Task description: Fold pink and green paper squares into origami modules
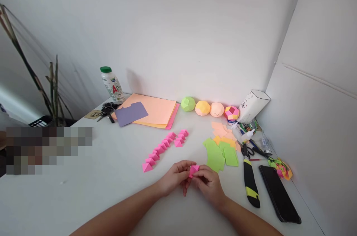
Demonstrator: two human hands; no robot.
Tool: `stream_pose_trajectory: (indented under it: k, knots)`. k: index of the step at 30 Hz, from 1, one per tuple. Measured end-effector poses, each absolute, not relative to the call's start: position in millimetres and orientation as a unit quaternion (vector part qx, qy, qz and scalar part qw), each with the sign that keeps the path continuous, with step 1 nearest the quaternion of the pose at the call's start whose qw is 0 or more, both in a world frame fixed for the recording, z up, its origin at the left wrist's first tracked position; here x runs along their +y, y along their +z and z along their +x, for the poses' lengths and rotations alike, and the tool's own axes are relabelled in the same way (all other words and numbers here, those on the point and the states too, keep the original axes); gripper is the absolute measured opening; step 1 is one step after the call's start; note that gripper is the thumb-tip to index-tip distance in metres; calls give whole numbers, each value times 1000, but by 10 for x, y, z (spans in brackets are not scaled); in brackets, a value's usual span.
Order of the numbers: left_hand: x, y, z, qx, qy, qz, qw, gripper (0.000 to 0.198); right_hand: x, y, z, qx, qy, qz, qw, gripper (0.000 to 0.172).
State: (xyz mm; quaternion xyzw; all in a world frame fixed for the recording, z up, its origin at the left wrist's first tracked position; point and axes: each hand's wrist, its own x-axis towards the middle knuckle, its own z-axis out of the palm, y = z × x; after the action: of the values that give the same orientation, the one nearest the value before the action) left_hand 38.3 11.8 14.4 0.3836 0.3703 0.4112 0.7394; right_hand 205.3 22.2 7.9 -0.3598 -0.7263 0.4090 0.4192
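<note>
Between my two hands, over the front middle of the table, is a small folded piece of pink paper [194, 170]. My left hand [176, 177] pinches it from the left, with a finger pointing down below it. From the right, the fingers of my right hand [209, 184] grip the same piece. Beyond my hands, a slanting row of folded pink paper pieces [159, 149] lies on the white table [111, 191], and a shorter row of folded pink pieces [181, 138] sits beside it. My fingers partly hide the held piece.
Green paper pieces [216, 156] and a utility knife [251, 182] lie to the right, beside a black phone [280, 194]. Along the wall stand faceted paper balls [202, 108]. Peach sheets [156, 107], a purple card [131, 114], keys [108, 108] and a white bottle [113, 85] are at back left.
</note>
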Motion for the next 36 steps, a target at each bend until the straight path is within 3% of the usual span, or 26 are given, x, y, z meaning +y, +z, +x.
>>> stream_pose_trajectory:
  k: [8, 23, 26, 29, 36]
  knots:
    - [95, 108, 402, 368, 396, 436, 719, 42, 234, 125, 2051, -657, 502, -408, 388, 19]
    - [48, 89, 456, 393, 422, 467, 670, 43, 233, 8, 2061, -553, 594, -417, 410, 22]
    - [49, 66, 455, 392, 444, 462, 660, 42, 246, 29, 2060, -562, 588, -412, 410, 25]
    - [40, 69, 454, 395, 458, 488, 629, 39, 256, 85, 2055, -632, 543, -404, 378, 16]
    - [31, 82, 445, 454, 438, 579, 517, 30, 263, 140, 2050, -684, 499, -398, 354, 25]
